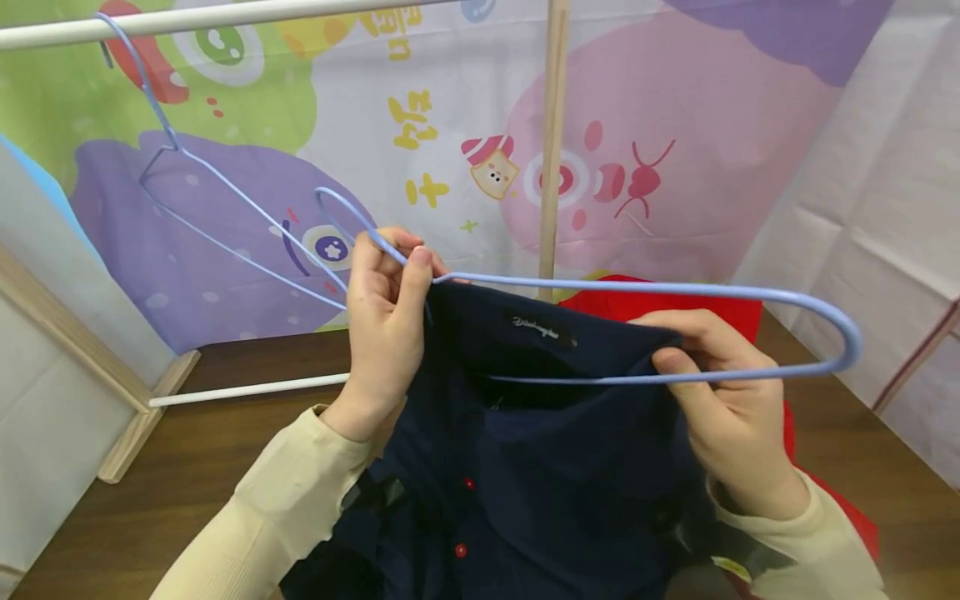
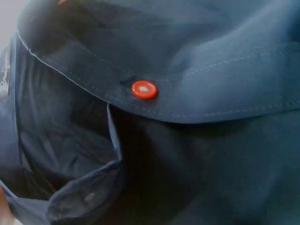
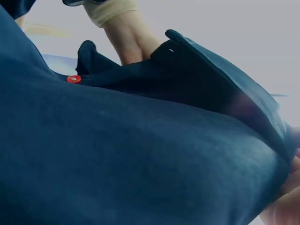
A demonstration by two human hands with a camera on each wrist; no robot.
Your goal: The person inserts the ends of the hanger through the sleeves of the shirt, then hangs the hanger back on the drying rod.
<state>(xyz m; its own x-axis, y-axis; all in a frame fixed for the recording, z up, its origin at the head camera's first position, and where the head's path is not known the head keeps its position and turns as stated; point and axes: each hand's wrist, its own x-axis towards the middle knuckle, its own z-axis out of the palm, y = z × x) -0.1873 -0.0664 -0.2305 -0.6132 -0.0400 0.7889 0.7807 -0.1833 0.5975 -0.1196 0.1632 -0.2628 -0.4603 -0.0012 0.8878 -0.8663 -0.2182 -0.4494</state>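
Note:
A light blue hanger (image 1: 645, 287) lies sideways across the head view, its hook toward the upper left and its rounded end at the right. My left hand (image 1: 384, 333) pinches it near the base of the hook, at the shirt's collar. The navy shirt (image 1: 555, 475) has red buttons and a dark neck label (image 1: 536, 327); part of the hanger runs inside its neck opening. With thumb and fingers my right hand (image 1: 727, 408) grips the shirt's edge beside the hanger's lower bar. A red button (image 2: 144, 89) shows close up in the left wrist view. Navy cloth (image 3: 140, 154) fills most of the right wrist view.
A second blue hanger (image 1: 232, 187) hangs from the white rail (image 1: 247, 15) at upper left. Behind my right hand, a red cloth (image 1: 667, 307) lies on the brown table (image 1: 247, 450). Wooden rack posts (image 1: 553, 150) stand before a cartoon-printed backdrop.

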